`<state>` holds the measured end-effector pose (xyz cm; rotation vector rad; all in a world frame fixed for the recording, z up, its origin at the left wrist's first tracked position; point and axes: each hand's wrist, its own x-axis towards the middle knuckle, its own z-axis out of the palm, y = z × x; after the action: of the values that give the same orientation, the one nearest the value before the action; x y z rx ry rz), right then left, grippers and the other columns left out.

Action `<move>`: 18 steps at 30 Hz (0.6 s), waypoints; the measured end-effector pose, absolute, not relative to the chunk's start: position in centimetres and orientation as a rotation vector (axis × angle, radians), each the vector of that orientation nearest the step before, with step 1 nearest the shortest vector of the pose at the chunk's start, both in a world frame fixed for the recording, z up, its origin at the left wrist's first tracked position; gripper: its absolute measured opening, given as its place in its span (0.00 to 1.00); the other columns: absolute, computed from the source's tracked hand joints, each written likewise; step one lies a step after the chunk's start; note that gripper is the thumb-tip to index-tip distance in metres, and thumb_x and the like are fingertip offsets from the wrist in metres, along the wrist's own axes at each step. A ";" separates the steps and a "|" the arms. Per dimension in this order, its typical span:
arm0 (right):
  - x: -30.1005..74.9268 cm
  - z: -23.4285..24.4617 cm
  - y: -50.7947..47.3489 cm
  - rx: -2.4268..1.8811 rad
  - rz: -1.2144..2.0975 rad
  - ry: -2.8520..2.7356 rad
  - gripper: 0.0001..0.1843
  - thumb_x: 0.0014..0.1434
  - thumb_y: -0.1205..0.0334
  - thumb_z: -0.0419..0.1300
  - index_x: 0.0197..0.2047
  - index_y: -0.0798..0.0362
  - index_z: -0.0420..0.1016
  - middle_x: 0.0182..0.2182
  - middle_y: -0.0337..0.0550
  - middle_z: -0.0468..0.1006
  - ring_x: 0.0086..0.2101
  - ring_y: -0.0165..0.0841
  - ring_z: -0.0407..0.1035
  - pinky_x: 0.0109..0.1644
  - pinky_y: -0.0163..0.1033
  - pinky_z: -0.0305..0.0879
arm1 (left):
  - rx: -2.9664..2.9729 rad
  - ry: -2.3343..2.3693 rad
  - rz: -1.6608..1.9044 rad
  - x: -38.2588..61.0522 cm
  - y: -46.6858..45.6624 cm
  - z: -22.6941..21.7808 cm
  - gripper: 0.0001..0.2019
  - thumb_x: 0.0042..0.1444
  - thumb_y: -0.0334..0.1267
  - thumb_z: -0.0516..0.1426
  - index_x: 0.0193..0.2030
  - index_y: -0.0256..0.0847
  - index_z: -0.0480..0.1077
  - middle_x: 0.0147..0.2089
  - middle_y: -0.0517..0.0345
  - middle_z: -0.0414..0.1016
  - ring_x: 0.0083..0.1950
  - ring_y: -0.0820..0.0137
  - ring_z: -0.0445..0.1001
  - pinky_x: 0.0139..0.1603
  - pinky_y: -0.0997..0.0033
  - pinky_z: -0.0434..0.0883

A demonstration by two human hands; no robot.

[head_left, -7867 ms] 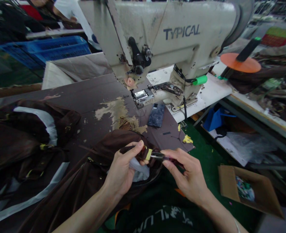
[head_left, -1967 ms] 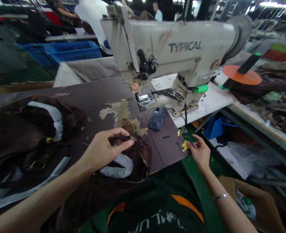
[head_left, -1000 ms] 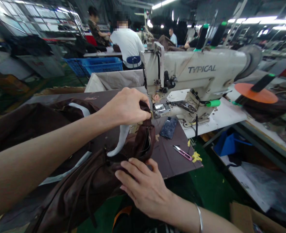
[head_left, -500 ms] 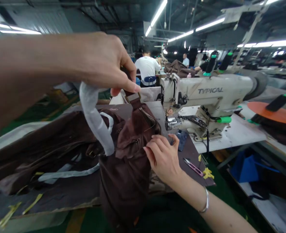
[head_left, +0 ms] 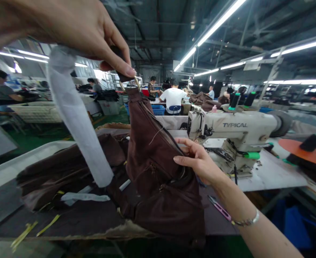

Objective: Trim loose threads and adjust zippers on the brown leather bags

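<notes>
From the head view, the left hand [head_left: 77,32] is high at the upper left, thumb and fingers pressed together in a pinch on a dark brown strap tab [head_left: 121,68] above a small brass ring fitting [head_left: 129,84]. From that pinch hangs a dark brown suede zippered bag [head_left: 152,154], its lower end down on the dark tabletop near the front edge. The right hand [head_left: 198,161] is loosely open, its fingers [head_left: 184,141] laid against the bag's side by the zipper. A long white plastic wrapping strip [head_left: 74,114] dangles beside the bag. Pink-handled thread snips [head_left: 219,209] lie on the tabletop by the right forearm. If the pinch slackened, the tab could slip and the bag's weight could drop it toward the snips, whose blades could scuff the suede. The loose thread [head_left: 156,130] near the zipper could also snag in its teeth.
</notes>
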<state>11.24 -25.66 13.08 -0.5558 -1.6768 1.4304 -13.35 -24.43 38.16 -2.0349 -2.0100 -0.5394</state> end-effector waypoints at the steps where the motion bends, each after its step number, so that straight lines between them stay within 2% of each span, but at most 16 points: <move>1: 11.1 13.5 -26.0 -0.499 1.531 -1.638 0.19 0.54 0.64 0.62 0.51 0.50 0.70 0.37 0.39 0.77 0.38 0.33 0.73 0.46 0.40 0.69 | -1.997 -1.957 -0.430 -13.0 -24.4 38.6 0.35 0.41 0.57 0.56 0.47 0.26 0.75 0.33 0.68 0.72 0.51 0.58 0.72 0.50 0.70 0.55; 4: 10.6 13.9 -26.9 -0.451 1.696 -1.516 0.13 0.54 0.59 0.65 0.44 0.50 0.75 0.36 0.38 0.78 0.37 0.31 0.73 0.43 0.37 0.69 | -2.030 -1.747 -0.307 -11.7 -24.2 39.7 0.36 0.47 0.58 0.53 0.49 0.25 0.74 0.30 0.70 0.69 0.45 0.68 0.73 0.48 0.72 0.54; 7: 10.7 12.7 -26.9 -0.486 1.796 -1.352 0.13 0.53 0.57 0.67 0.42 0.49 0.76 0.34 0.38 0.79 0.31 0.28 0.73 0.36 0.34 0.69 | -2.180 -1.698 -0.253 -11.7 -22.7 38.6 0.30 0.50 0.55 0.56 0.46 0.25 0.75 0.25 0.70 0.68 0.34 0.82 0.68 0.39 0.82 0.53; 8: 11.0 11.8 -26.7 -0.508 1.815 -1.303 0.13 0.53 0.56 0.67 0.41 0.50 0.77 0.34 0.38 0.79 0.31 0.28 0.73 0.35 0.33 0.69 | -2.222 -1.722 -0.207 -12.1 -21.9 37.5 0.27 0.50 0.54 0.58 0.42 0.26 0.77 0.22 0.71 0.67 0.28 0.84 0.65 0.34 0.85 0.52; 9: 11.4 10.8 -26.3 -0.541 1.824 -1.259 0.13 0.52 0.56 0.67 0.41 0.51 0.77 0.33 0.38 0.79 0.30 0.28 0.73 0.35 0.33 0.69 | -2.295 -1.720 -0.162 -12.7 -21.1 36.0 0.24 0.53 0.53 0.57 0.41 0.29 0.77 0.20 0.71 0.66 0.25 0.84 0.61 0.30 0.87 0.51; 11: 12.3 8.4 -25.5 -0.651 1.824 -1.197 0.14 0.50 0.57 0.68 0.40 0.53 0.77 0.32 0.39 0.79 0.28 0.28 0.72 0.33 0.32 0.68 | -2.427 -1.757 -0.031 -14.3 -19.6 31.7 0.21 0.53 0.53 0.59 0.32 0.32 0.77 0.16 0.71 0.62 0.22 0.83 0.57 0.25 0.85 0.51; 13: 13.2 6.0 -24.9 -0.782 1.805 -1.192 0.17 0.47 0.62 0.68 0.42 0.53 0.78 0.33 0.40 0.79 0.27 0.27 0.71 0.30 0.30 0.65 | -2.591 -1.689 -0.035 -15.5 -18.8 26.5 0.22 0.56 0.53 0.57 0.27 0.34 0.75 0.16 0.69 0.62 0.22 0.81 0.56 0.26 0.83 0.52; 15: 13.6 4.2 -24.8 -0.891 1.759 -1.247 0.21 0.43 0.70 0.65 0.43 0.53 0.77 0.34 0.40 0.79 0.28 0.27 0.70 0.29 0.29 0.61 | -2.598 -1.601 -0.108 -15.8 -19.0 21.4 0.20 0.58 0.51 0.56 0.27 0.36 0.74 0.18 0.66 0.63 0.24 0.78 0.58 0.28 0.80 0.53; 18: 13.3 2.5 -24.9 -0.979 1.685 -1.296 0.27 0.38 0.76 0.60 0.44 0.53 0.76 0.33 0.37 0.78 0.28 0.26 0.68 0.29 0.28 0.59 | -2.655 -1.407 -0.220 -14.0 -20.8 15.0 0.10 0.60 0.40 0.54 0.43 0.40 0.72 0.37 0.60 0.73 0.41 0.69 0.67 0.40 0.73 0.60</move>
<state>13.34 -24.86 2.49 -0.9788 -1.2963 1.6851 -14.03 -20.77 14.98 -2.6553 -1.4072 -0.2203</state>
